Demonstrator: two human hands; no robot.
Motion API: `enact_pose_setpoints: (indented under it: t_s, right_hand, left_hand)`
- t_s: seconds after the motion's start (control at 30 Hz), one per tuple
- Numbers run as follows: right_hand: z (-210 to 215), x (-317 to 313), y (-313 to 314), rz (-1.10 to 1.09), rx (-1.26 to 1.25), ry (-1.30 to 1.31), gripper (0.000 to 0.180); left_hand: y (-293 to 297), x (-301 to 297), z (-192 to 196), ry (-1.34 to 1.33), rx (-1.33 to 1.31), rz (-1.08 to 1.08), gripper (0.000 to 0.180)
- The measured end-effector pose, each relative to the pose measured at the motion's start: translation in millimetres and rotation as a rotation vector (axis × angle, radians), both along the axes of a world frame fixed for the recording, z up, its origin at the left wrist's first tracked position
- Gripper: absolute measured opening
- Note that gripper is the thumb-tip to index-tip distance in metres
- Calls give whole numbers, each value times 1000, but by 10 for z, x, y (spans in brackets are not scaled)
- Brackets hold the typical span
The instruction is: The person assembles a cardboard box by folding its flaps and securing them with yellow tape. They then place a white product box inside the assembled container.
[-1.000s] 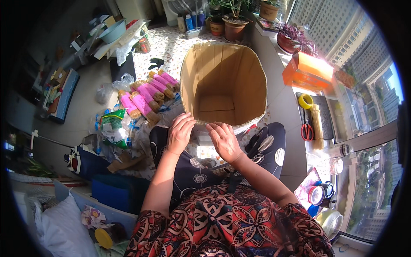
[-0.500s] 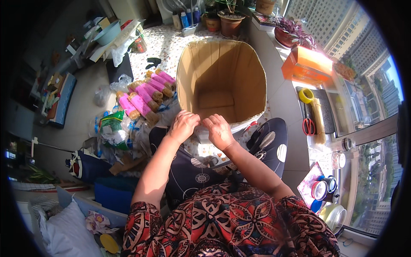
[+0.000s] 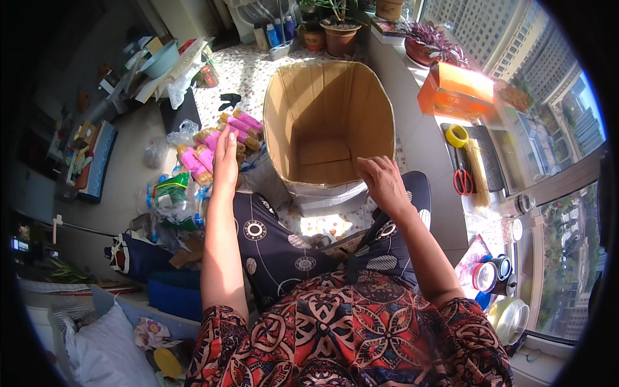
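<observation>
A large open-topped cardboard box [image 3: 325,168] with brown inner walls and a whitish outer front stands between my knees. My left hand [image 3: 225,161] is open, fingers stretched out, left of the box and in front of bundles wrapped in pink [image 3: 205,157]. Whether it touches a bundle I cannot tell. At the box's front right corner is my right hand [image 3: 385,184], its fingers loosely bent and apart, with nothing seen in it. Contact between these fingers and the rim cannot be made out.
Plastic bags, one green and white [image 3: 173,193], lie left of my knee. On the right ledge are red-handled scissors [image 3: 463,182], a yellow tape roll [image 3: 456,135], a bunch of thin sticks [image 3: 476,168] and an orange box [image 3: 455,91]. Potted plants [image 3: 340,37] stand behind the cardboard box.
Both hands have parted from the middle of the box's front rim. My left hand has moved left toward the pink bundles with fingers straightened; my right has moved to the front right corner.
</observation>
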State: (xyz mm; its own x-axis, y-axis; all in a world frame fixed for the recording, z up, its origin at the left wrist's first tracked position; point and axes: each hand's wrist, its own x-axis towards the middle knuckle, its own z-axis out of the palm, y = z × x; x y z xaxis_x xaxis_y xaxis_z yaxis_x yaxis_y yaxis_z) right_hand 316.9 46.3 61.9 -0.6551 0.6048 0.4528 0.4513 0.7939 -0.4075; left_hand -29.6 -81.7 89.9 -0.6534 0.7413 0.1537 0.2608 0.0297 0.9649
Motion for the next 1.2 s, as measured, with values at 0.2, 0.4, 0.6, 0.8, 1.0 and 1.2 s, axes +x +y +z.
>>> enact_pose_setpoints:
  t_s: [0.2,0.4,0.6,0.8,1.0,1.2]
  right_hand:
    - [-264,229,443,-440,-90,156,61]
    - [-566,-66,616,-526,-625,128,69]
    - [-475,-172,521,-616,-782,170,55]
    - [-606,-237,136,-597,-643,262,57]
    - [-733,-290,53,-603,-524,214,61]
    - [-757,-295,40,-594,-500,188,62]
  left_hand:
    - [23,798,-852,-450,-252,156,111]
    - [404,1297,-1193,-402,-244,347,87]
    - [338,1236,-1167,-552,-174,325,91]
    - [368,336,-1060,-382,-102,222,39]
    - [531,243,-915,614,-702,327,27]
    - [607,170,-666,548,-816,300,31]
